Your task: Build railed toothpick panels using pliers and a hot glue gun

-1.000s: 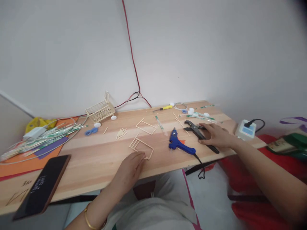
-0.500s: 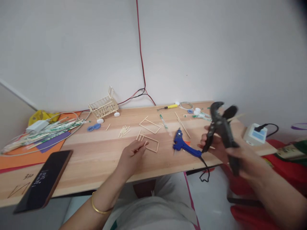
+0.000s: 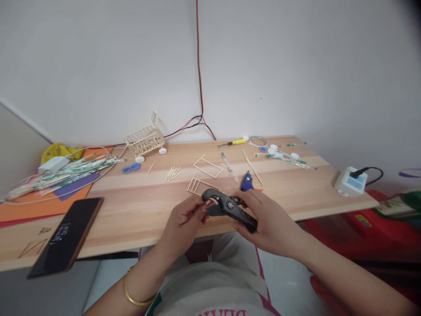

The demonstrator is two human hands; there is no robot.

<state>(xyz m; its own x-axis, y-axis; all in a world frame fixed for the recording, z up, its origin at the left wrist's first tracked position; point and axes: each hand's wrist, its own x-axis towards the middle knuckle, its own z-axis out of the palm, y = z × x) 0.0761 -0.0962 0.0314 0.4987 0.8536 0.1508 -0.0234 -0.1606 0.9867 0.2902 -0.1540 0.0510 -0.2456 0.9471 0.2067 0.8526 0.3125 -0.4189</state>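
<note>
The black cutter is hanging in the air above the table's near edge, its handles being gripped by the right hand. Right at its jaws, the left hand is pinching what is apparently a short stick, mostly hidden by the fingers; whether it is being cut through, one cannot tell. Just beyond, a stick frame is lying with only a few crossbars at one end, so its filling-in is seemingly just starting. Behind it, a second frame is showing an open middle, with no rungs. Small cut sticks are lying to the left, unattached; a blue glue gun is resting beyond the right hand. Farther back, a wheeled stick cart is standing, looking largely built.
</note>
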